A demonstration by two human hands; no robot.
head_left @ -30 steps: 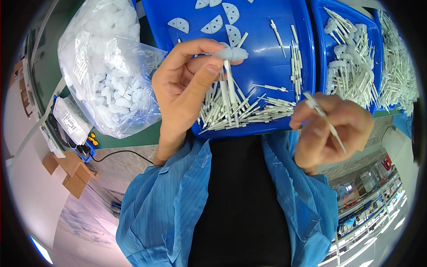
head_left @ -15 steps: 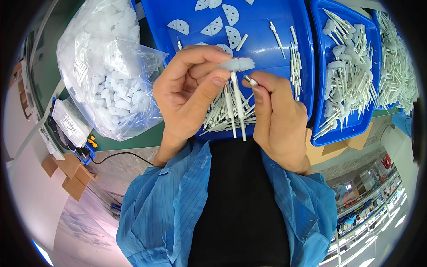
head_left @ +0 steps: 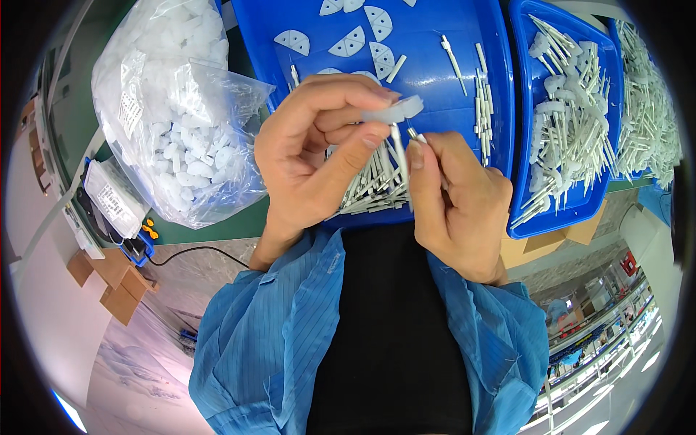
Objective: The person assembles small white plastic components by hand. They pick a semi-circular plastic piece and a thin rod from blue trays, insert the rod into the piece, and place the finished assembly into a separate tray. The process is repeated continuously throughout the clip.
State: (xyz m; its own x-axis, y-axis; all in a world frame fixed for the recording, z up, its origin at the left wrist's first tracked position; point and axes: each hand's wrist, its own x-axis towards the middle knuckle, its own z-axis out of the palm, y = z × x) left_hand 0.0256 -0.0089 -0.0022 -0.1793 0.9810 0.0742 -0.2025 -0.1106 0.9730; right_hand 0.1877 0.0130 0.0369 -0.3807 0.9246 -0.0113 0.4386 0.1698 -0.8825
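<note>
My left hand (head_left: pixel 308 148) is closed, pinching a translucent white half-round plastic piece (head_left: pixel 400 111) between thumb and fingers. From under the piece a white rod (head_left: pixel 400 156) hangs down. My right hand (head_left: pixel 467 203) is also closed, with thumb and index finger on a small white rod that has a thin metal tip (head_left: pixel 412 133). That tip points up, just below the right end of the plastic piece; whether they touch I cannot tell. Both hands are over a blue tray (head_left: pixel 442 105) with a pile of white rods (head_left: pixel 373 185) and several flat half-round pieces (head_left: pixel 346 41).
At left, a clear plastic bag (head_left: pixel 192 156) is full of white pieces. To the right, a smaller blue tray (head_left: pixel 520 181) holds rods with half-round pieces, and another heap of rods (head_left: pixel 647 109) lies beyond. Loose rods (head_left: pixel 483 116) line the main tray's right side.
Both hands have shifted slightly right. The half-round piece has tilted, its right end rising. The metal tip in my right hand now points more upright under that end.
</note>
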